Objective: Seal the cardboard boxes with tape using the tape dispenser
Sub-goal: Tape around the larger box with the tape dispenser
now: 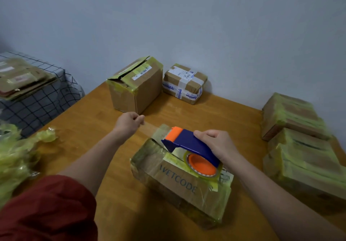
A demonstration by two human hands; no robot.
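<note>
Red sleeve [46,209] at lower left covers the left upper arm; past it the cardboard box [177,184] lies mid-frame on the desk [116,194]. The likely trouble is that the clear tape strip [151,126] drawn from the tape dispenser [187,143] sags and folds or lands crooked if tension drops. The left hand [129,122], above centre, pinches the strip's end in a tight grip. The right hand [215,145], knuckles up, has its grip wrapped round the dispenser over the box's far end.

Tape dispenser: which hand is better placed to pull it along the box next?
Right. The right hand grips the tape dispenser over the box; the left hand pinches the tape end.
</note>
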